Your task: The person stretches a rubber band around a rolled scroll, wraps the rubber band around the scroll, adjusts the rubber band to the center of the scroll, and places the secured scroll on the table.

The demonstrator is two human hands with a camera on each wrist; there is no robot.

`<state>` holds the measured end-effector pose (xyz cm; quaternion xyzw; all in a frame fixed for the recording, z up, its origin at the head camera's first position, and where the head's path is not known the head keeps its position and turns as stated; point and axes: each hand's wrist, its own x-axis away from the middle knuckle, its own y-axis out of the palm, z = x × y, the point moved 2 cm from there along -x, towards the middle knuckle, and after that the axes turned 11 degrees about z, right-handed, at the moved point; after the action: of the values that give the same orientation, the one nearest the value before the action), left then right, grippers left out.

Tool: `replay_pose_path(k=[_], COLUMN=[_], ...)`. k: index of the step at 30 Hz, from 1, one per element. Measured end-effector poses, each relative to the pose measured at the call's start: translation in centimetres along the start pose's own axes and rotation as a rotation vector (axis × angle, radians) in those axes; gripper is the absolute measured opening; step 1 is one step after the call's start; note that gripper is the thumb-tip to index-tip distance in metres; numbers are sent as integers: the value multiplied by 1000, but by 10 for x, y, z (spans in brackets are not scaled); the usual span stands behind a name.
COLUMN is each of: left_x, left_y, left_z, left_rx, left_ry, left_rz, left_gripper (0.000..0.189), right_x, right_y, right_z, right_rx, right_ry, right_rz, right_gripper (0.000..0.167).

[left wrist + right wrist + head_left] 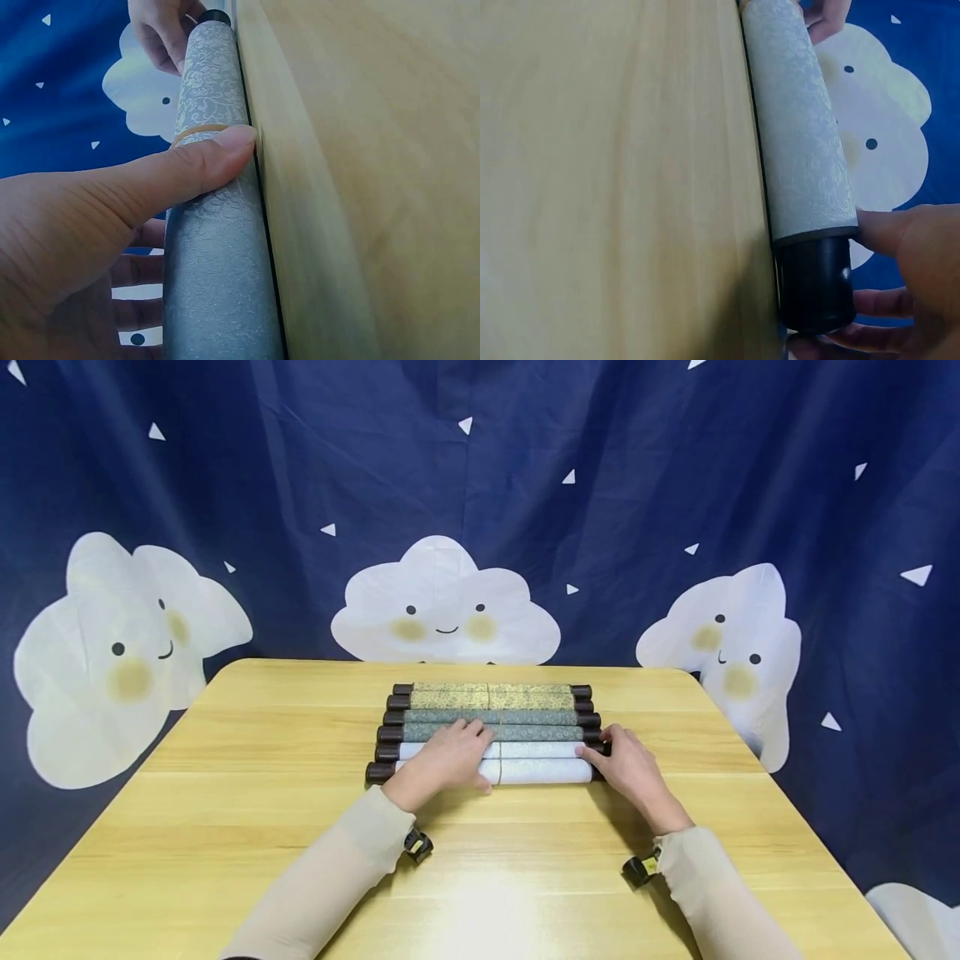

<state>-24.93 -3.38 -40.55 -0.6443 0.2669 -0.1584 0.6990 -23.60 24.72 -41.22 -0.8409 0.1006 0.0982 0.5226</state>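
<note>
Several rolled scrolls lie side by side across the table, with dark end knobs: yellow patterned scrolls [450, 698] at the back, grey-green scrolls [540, 732] in the middle, white scrolls [540, 770] in front. My left hand [450, 753] grips across the white scrolls left of their thin band [500, 772]; its thumb [217, 154] lies over the front roll and its fingers reach behind. At the other end, my right hand [628, 766] holds the white scrolls around a dark knob [815, 289], thumb by the edge of the white cover. Its fingertips are partly hidden.
The wooden table [225, 827] extends around the scrolls, its far edge close behind the yellow ones. Beyond it hangs a dark blue curtain [390, 460] with white clouds. Black wrist cameras [417, 845] sit at both cuffs.
</note>
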Motion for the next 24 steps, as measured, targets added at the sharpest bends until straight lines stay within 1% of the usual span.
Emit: replay_pose_path(k=[4,7,11,16,20,24], left_x=[2,4,7,14,19,26], left_y=[2,0,-8,-18,-20,-21], left_z=[-1,-5,-12,-28,-43,-59], left_rx=[22,60,93,88,85,83], left_ry=[7,24,36,4,-8,-24], left_rz=[-28,-39,-24,-22,7,76], left_gripper=[97,95,87,80,77,78], right_x=[1,2,1,-2,-4,-7], right_y=[-2,-7,-14,-23,-29,-31], right_z=[3,6,8,8,10,14], right_rx=[-4,-10,-24,-10,9,17], right_ry=[-11,-22,-61,-114,-152,-192], right_rz=[-22,-20,5,32,24,17], right_gripper=[59,58,54,49,47,51])
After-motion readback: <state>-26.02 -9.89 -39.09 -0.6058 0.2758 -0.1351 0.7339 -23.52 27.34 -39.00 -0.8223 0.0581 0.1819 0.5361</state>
